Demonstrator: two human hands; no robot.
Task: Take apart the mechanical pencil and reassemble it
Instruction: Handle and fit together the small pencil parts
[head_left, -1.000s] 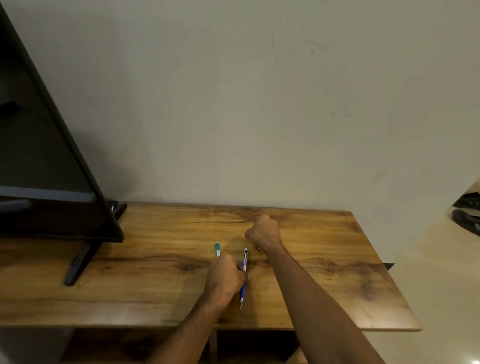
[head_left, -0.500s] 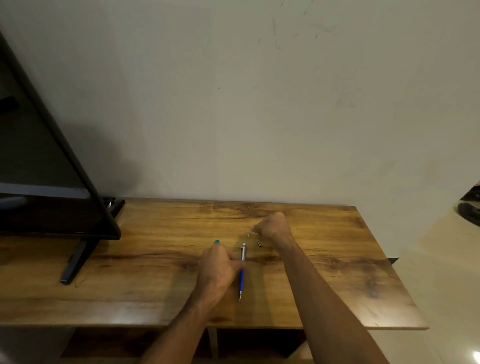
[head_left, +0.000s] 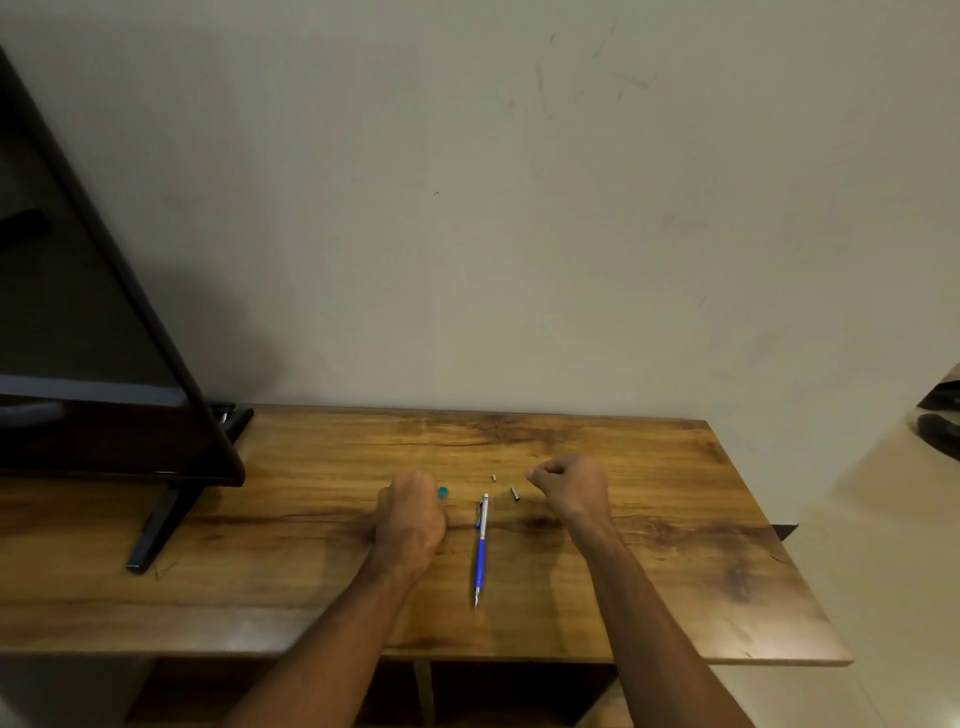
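Observation:
A blue and silver mechanical pencil (head_left: 480, 545) lies free on the wooden table (head_left: 685, 582), tip toward me, between my two hands. Just beyond its far end lie two tiny loose parts: a pale piece (head_left: 494, 476) and a dark sleeve (head_left: 515, 494). A small teal piece (head_left: 442, 492) shows at the far edge of my left hand (head_left: 410, 519), partly hidden by it. That hand rests on the table as a fist, left of the pencil. My right hand (head_left: 571, 488) hovers right of the small parts, fingers curled, with nothing visible in it.
A black TV (head_left: 93, 364) stands at the left on the table, its foot (head_left: 156, 530) reaching toward the front edge. A plain wall rises behind the table. The table's right edge drops to a tiled floor, where dark objects (head_left: 940, 431) lie.
My left hand has let go of the pencil and shifted left. My right hand has drawn back to the right, leaving the two small parts uncovered on the table.

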